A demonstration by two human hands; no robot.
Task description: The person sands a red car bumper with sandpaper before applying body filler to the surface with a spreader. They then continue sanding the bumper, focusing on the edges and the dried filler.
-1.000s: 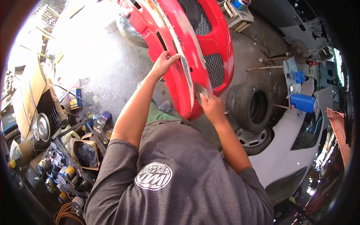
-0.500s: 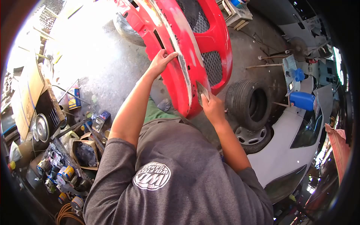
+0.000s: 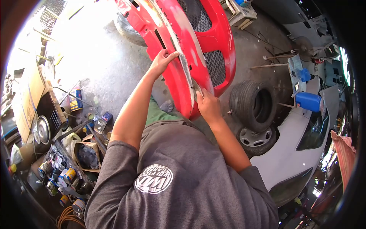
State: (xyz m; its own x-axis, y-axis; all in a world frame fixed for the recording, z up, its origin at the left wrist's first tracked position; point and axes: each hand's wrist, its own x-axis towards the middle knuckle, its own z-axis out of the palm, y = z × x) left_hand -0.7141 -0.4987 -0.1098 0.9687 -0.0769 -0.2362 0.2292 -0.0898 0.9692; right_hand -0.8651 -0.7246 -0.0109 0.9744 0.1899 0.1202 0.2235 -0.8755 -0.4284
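A red car bumper (image 3: 213, 38) with mesh grilles stands in front of me, a pale strip of filler (image 3: 187, 72) running along its ridge. My left hand (image 3: 162, 63) grips the bumper near a dark slot, its thumb stretched toward the strip and its fingertips partly hidden. In my right hand (image 3: 208, 105) is a flat scraper (image 3: 196, 86), like a putty knife, its blade against the lower part of the strip. The handle is mostly covered by my fingers.
Right of the bumper, a tire (image 3: 248, 103) leans by a wheel (image 3: 255, 137) and a light-coloured car (image 3: 280, 152). A blue jug (image 3: 308, 102) sits on the car. Cans (image 3: 69, 174), a cardboard box (image 3: 87, 156) and a coiled orange hose (image 3: 68, 217) clutter the left.
My right hand has moved left with the scraper, bringing its blade from the bumper's red face onto the filler strip. My left hand has shifted only slightly.
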